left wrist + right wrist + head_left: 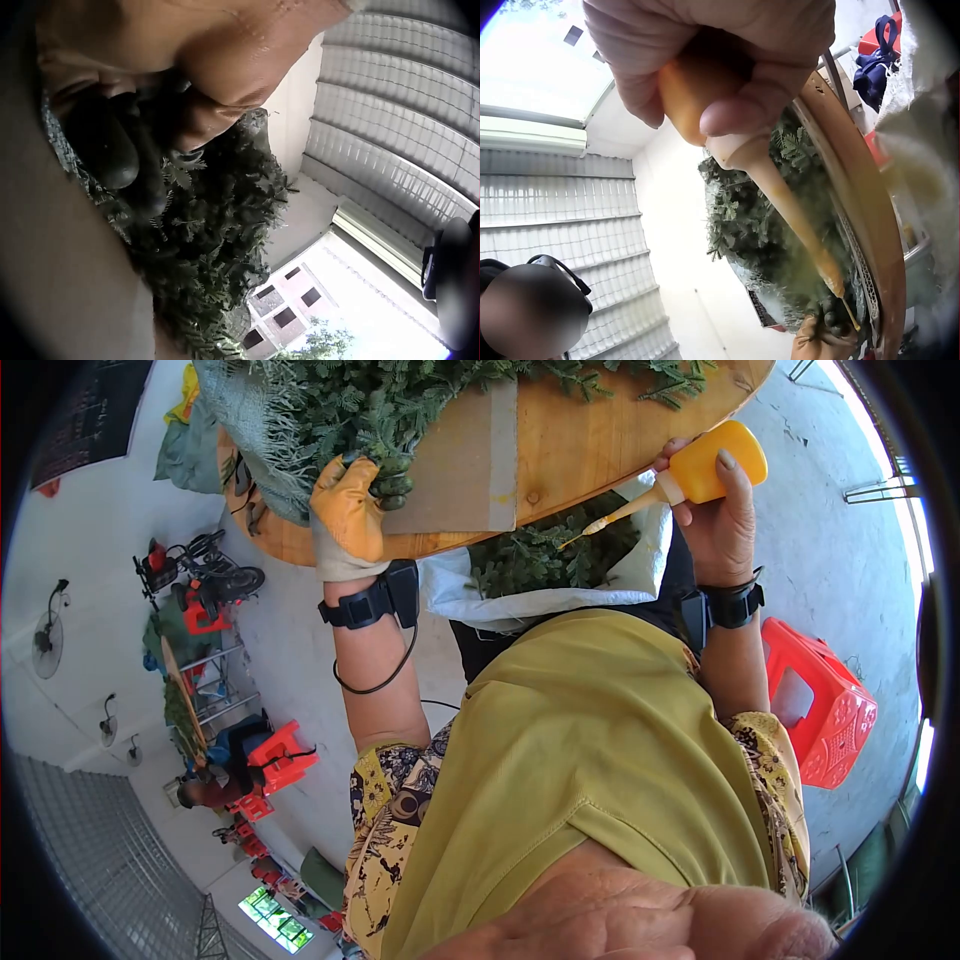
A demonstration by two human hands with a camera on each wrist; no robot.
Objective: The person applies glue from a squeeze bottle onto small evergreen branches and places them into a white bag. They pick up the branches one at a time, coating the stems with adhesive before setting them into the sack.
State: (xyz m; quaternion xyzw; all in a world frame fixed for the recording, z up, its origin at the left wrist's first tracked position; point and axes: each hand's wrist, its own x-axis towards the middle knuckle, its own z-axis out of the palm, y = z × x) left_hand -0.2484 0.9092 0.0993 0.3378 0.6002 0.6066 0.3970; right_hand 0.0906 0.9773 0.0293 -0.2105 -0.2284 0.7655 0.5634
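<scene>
An orange bottle (712, 458) with a long pale nozzle is gripped by the bare right hand (722, 525); its tip points down-left, over the open white bag. In the right wrist view, fingers curl round the bottle (686, 101). The left hand (350, 520) wears an orange glove with dark green fingertips and is curled at the near edge of a pile of green sprigs (370, 410). In the left wrist view the gloved fingers (105, 146) are bent against the sprigs (202, 232); what they pinch is hidden.
Cardboard (450, 470) lies on the round wooden table (580, 440). Below its edge, a white bag (540, 600) holds more sprigs. A red stool (830, 710) stands at the right. At the left are a parked motorbike (215, 575), red stools and a seated person.
</scene>
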